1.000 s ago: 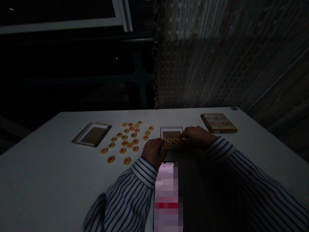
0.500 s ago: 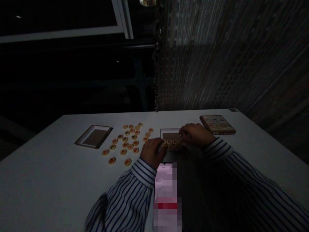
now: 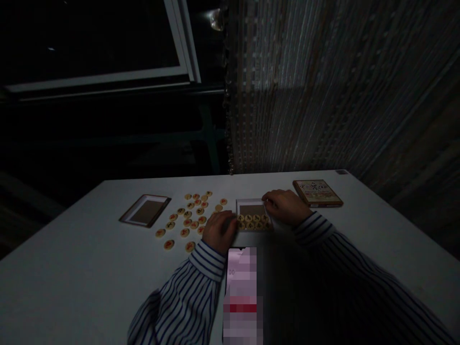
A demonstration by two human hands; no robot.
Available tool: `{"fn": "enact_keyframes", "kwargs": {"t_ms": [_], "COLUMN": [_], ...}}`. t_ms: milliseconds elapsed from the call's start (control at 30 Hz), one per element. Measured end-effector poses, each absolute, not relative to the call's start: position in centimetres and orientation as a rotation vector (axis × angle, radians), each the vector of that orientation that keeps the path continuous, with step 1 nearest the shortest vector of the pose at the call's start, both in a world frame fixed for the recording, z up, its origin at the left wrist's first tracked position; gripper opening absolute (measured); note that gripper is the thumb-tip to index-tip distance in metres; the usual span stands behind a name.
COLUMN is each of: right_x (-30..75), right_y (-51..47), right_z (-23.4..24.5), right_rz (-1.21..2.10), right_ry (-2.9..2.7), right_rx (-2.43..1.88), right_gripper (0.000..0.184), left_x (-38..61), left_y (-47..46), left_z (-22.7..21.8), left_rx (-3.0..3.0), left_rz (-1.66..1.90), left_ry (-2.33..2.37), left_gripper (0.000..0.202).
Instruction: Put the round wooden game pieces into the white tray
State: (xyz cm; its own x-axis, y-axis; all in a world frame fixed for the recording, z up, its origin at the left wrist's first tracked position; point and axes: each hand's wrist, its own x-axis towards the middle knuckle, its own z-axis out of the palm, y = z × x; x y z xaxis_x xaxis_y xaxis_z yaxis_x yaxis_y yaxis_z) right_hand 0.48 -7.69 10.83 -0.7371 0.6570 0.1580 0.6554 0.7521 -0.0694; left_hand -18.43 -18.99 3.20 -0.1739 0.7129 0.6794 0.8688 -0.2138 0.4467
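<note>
A small open white box [image 3: 253, 204] sits mid-table with several round tan game discs [image 3: 253, 221] lined up in its near half. My left hand [image 3: 219, 230] rests at the box's left side, fingers curled against the discs. My right hand [image 3: 283, 206] is at the box's right edge, fingers bent down onto it. What either hand grips is too dark to make out. Several loose discs [image 3: 190, 215] marked in red or black lie scattered on the table left of the box.
The white table [image 3: 72, 278] runs to a dark window and a beaded curtain [image 3: 305, 86]. A box lid or tray [image 3: 145, 211] lies at the left, a printed flat box [image 3: 316, 192] at the right. A phone [image 3: 240, 292] hangs close below the camera.
The view has tilted so everything sits lower and a bit left. My hands have stayed at the box's sides, and the discs between them now lie within the box.
</note>
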Motion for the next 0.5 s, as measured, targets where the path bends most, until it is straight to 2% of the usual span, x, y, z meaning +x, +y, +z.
{"fn": "enact_keyframes", "kwargs": {"t_ms": [500], "right_x": [0.68], "right_y": [-7.06], "right_z": [9.83], "right_rz": [0.129], "right_ry": [-2.787], "right_rx": [-0.957], "right_gripper": [0.025], "left_x": [-18.72], "left_y": [-19.48], "left_z": [4.02], "left_rx": [-1.870], "left_rz": [-1.364], "left_ry": [-1.919], "left_gripper": [0.017]}}
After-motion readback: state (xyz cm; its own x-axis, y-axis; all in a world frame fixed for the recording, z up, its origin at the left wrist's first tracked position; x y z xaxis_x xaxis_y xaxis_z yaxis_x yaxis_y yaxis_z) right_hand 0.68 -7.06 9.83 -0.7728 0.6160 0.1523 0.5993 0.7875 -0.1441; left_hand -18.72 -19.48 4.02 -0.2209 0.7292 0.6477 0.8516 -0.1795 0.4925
